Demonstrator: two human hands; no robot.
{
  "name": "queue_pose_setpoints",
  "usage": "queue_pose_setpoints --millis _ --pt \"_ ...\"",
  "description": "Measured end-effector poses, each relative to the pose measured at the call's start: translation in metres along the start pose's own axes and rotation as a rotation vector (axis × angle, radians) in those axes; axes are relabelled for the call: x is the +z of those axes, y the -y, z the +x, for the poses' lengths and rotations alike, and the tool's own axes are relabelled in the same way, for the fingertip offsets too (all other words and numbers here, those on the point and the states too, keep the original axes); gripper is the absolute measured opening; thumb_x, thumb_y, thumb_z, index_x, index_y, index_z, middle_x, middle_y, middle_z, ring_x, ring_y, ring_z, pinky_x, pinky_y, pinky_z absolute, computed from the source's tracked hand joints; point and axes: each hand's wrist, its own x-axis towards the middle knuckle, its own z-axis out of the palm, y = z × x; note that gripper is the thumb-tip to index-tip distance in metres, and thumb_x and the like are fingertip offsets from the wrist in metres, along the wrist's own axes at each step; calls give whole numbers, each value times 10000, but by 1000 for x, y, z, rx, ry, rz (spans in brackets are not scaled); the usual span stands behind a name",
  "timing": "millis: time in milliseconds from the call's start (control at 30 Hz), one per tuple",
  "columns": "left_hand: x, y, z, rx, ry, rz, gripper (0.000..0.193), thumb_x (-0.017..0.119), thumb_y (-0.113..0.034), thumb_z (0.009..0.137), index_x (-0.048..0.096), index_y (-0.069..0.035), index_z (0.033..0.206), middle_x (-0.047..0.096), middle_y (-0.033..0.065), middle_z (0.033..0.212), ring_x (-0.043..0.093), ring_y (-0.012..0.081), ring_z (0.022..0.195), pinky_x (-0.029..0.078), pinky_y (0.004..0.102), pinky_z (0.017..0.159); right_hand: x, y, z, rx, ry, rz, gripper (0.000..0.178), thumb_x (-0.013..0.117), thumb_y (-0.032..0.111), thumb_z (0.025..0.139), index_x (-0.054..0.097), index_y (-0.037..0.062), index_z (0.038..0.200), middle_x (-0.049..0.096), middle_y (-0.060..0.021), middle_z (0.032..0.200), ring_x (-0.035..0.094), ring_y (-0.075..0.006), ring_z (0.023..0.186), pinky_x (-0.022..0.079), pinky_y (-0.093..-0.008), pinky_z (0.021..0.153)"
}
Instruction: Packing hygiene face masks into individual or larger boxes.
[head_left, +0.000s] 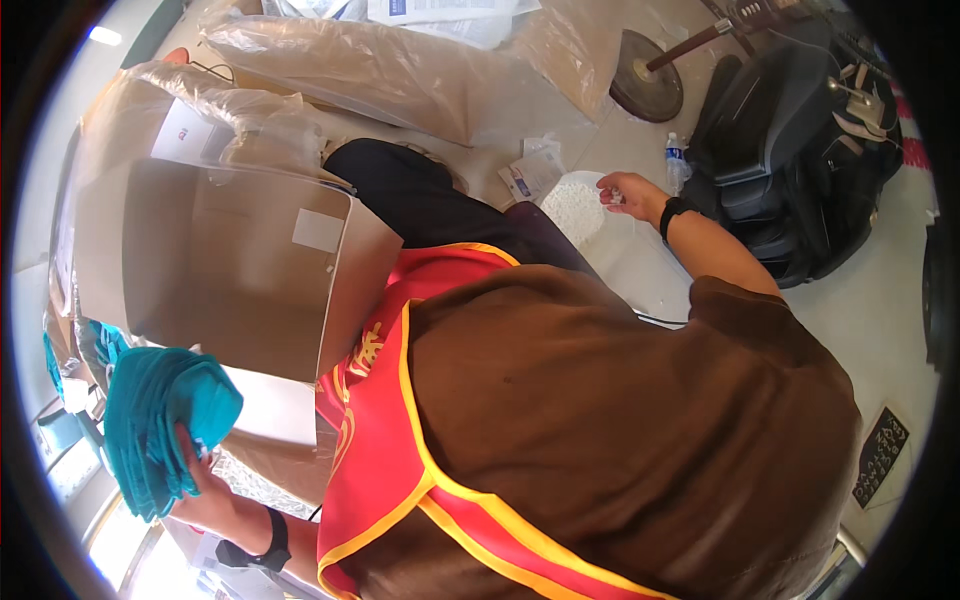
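Note:
My left hand (208, 492) grips a thick stack of teal folded cloth pieces (160, 430) at the lower left, the thumb pressed on its side. Their exact kind is unclear. On the far side, my right hand (636, 194) is at the rim of a round white tub (612, 236) holding many small white pieces (572, 210). The fingers pinch something small and whitish, too small to name. Between my hands, nearer the left, an open cardboard box (230, 265) lies with its inside showing and a white label on one wall.
Clear plastic sheeting (350, 70) covers things at the back left. A black massage-type chair (785, 150) stands at the right, with a water bottle (675, 160) beside it. Behind are a round stand base (645, 80) and a small printed packet (535, 170).

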Motion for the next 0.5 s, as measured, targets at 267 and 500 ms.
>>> queue_pose_setpoints --millis 267,500 --pt "29 -4 -13 236 139 -29 342 767 -19 752 617 85 1042 684 172 978 651 236 781 546 351 717 1 -5 8 28 -227 -171 429 588 335 907 576 54 1230 589 -141 1122 571 -245 1028 449 -393 865" --pt "50 29 -32 209 254 -373 363 611 -93 887 555 22 1227 632 152 1160 621 249 1009 498 395 921 180 181 -116 -768 446 -368 267 616 195 905 644 61 1134 590 -8 946 535 -93 796 465 -244 762"
